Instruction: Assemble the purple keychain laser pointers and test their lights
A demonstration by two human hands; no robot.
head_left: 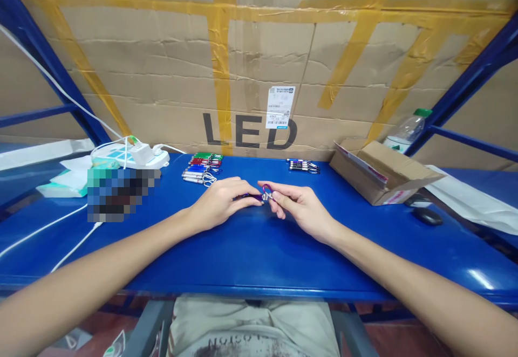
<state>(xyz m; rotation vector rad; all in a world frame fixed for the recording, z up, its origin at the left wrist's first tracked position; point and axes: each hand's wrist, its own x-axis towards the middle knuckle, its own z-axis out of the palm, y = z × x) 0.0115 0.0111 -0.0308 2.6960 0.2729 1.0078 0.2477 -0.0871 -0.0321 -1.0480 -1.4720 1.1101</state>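
Your left hand [218, 201] and right hand [308, 211] both pinch the purple keychain [265, 197], midway between the side edges of the blue table [263, 262]; taped cardboard [162, 76] marked LED rises behind its far edge

My left hand [218, 200] and right hand [309, 211] are bare, with slender fingers and thumbs. My left forearm [133, 254] and right forearm [404, 276] are bare too, slim and smooth, tapering towards the wrists. Over my lap I wear a loose, pale greyish garment [251, 319], softly creased. Across its front runs dark block lettering [224, 341], broken by the folds, so I can't read it whole. Below that sits a blotchy, worn-looking dark patch [214, 351], cut off by the lower edge of my view.
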